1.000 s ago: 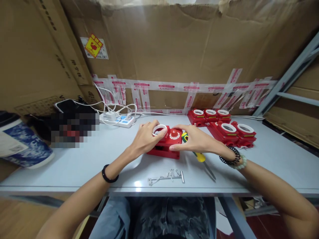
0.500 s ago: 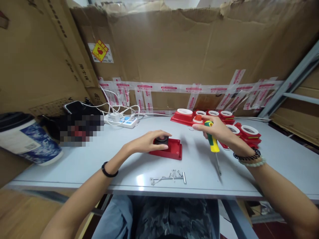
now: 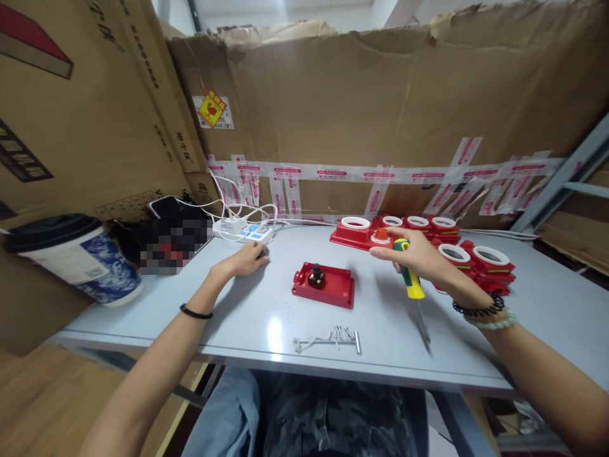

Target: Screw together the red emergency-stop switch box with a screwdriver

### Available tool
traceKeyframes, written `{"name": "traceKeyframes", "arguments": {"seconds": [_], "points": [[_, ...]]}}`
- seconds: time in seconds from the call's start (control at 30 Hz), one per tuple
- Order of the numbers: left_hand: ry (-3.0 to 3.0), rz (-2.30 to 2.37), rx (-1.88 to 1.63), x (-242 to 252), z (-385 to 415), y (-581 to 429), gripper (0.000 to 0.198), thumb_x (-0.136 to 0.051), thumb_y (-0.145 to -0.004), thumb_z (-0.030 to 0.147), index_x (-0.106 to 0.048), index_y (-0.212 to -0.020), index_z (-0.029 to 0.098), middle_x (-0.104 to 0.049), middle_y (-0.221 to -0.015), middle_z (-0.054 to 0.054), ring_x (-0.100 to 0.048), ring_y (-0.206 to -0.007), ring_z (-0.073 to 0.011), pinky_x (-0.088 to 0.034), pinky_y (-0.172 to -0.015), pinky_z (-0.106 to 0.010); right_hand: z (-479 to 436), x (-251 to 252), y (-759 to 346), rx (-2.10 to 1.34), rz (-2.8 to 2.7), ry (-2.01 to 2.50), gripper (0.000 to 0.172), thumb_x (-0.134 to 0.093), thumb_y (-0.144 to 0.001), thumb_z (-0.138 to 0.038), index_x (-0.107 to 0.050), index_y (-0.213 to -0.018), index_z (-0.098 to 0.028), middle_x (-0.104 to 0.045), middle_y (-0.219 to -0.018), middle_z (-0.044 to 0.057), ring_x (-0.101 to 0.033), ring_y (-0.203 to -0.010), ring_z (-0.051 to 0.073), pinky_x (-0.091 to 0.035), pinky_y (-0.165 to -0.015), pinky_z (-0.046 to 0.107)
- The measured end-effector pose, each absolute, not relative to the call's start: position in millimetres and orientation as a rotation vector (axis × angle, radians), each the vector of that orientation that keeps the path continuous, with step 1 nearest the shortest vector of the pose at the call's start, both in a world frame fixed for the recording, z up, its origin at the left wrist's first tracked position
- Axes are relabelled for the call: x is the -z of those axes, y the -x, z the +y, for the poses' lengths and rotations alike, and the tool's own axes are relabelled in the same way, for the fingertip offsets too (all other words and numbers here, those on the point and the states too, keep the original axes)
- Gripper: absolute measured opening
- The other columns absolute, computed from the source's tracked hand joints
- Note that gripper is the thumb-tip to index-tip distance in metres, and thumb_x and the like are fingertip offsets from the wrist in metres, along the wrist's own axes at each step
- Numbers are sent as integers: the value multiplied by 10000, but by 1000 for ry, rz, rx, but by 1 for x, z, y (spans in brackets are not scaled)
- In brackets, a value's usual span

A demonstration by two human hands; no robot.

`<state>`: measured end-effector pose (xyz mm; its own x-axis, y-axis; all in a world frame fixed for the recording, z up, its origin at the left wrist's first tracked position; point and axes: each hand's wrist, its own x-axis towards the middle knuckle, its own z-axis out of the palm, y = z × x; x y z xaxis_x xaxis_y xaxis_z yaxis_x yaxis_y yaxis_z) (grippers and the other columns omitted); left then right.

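Observation:
My right hand (image 3: 410, 254) grips a screwdriver (image 3: 410, 279) by its green and yellow handle, the metal shaft slanting down toward the tabletop. Beside its fingertips a red housing (image 3: 345, 238) carries a white ring and an orange-red knob (image 3: 380, 235). On the left, my left hand (image 3: 245, 259) is low over the table in front of the power strip. Its fingers curl around a small dark part, mostly hidden. Between my hands lies an open red tray-like case (image 3: 337, 287), with a black switch block (image 3: 316, 277) standing inside, untouched.
Several screws and a silver T-shaped hex tool (image 3: 333, 341) lie near the table's front edge. More red housings with white rings (image 3: 490, 256) stand at right. A power strip (image 3: 250, 235) with cables sits at back left, a paper cup (image 3: 80, 257) at far left. Cardboard walls the back.
My left hand has left the red case and moved left toward the power strip, uncovering the black switch block. My right hand keeps the screwdriver. The view has tilted slightly.

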<state>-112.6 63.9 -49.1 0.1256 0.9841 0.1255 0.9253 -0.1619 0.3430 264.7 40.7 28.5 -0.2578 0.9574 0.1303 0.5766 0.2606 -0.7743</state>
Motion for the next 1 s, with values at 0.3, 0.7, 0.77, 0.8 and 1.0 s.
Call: {"name": "traceKeyframes", "arguments": {"seconds": [0.3, 0.7, 0.77, 0.8, 1.0], "points": [[-2156, 1874, -512, 58, 65, 139, 516, -568, -682, 617, -483, -969, 197, -621, -967, -94, -577, -889, -262, -468, -790, -367, 36, -29, -263, -794, -1985, 1410, 784, -707, -674, -515, -480, -1296, -96, -541, -542, -38, -541, -485, 140, -425, -501, 277], [-2375, 1878, -352, 38, 36, 126, 516, -763, -530, 570, -639, -884, 216, -619, -964, -91, -542, -975, -317, -434, -818, -373, 37, -25, -263, -771, -2022, 1379, 775, -700, -664, -563, -498, -1276, -134, -617, -659, -2, -542, -462, 118, -433, -484, 272], [-2381, 1858, -409, 37, 35, 123, 557, -765, -549, 562, -636, -955, 202, -612, -993, -99, -541, -986, -312, -436, -841, -386, 37, -24, -263, -754, -2056, 1358, 755, -684, -669, -582, -509, -1260, -146, -669, -803, 45, -564, -481, 123, -454, -500, 289], [-2386, 1825, -479, 34, 33, 119, 561, -746, -591, 564, -621, -999, 199, -606, -1025, -99, -543, -988, -299, -441, -844, -384, 36, -23, -262, -720, -2081, 1326, 730, -681, -670, -583, -526, -1239, -153, -680, -903, 72, -595, -533, 135, -477, -539, 303], [-2538, 1357, -1063, -5, 15, 36, 477, -570, -855, 463, -446, -1261, 246, -522, -1243, -80, -524, -1094, -222, -468, -864, -335, 22, -21, -253, -413, -2209, 1181, 671, -716, -651, -493, -538, -1212, -173, -672, -1076, 83, -638, -918, 222, -487, -827, 353]]}}
